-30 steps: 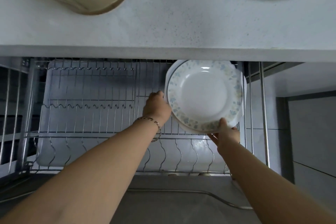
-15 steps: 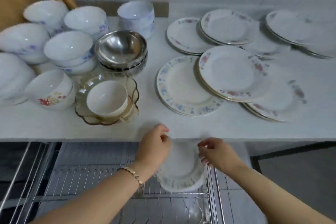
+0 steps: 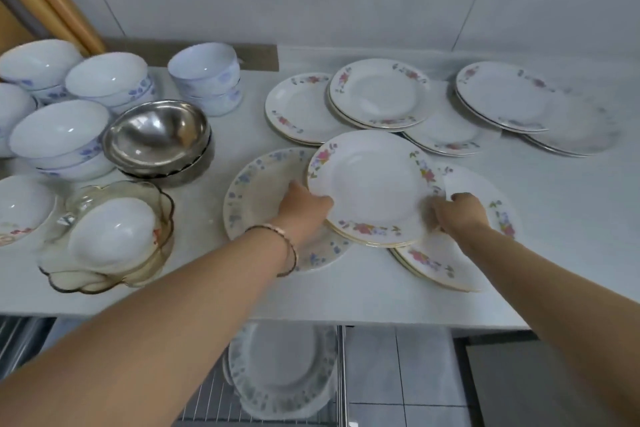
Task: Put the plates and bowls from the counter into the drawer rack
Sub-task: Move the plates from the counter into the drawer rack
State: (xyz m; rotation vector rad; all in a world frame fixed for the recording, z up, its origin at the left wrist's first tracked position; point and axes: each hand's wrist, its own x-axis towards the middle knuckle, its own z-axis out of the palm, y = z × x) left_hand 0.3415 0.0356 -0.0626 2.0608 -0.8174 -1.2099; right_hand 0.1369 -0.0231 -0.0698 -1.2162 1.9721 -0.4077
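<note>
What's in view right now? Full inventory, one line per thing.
counter: one, white, mid-frame
pink-flowered plates: about six stacks or singles, white, counter right
front stack: one, pink-flowered, white, counter front, gripped by both hands
blue-flowered plate: one visible, cream, partly under front stack
racked plates: at least two, blue-flowered, in drawer rack
drawer rack: one, metal wire, below counter
blue-patterned bowls: five stacks, white, counter left
steel bowls: one stack, silver, centre-left
glass dish: one, amber, front left, white bowl inside
red-patterned bowl: one, white, left edge
bracelet: one, dark, left wrist
left hand: one, front stack's left rim
right hand: one, its right rim
</note>
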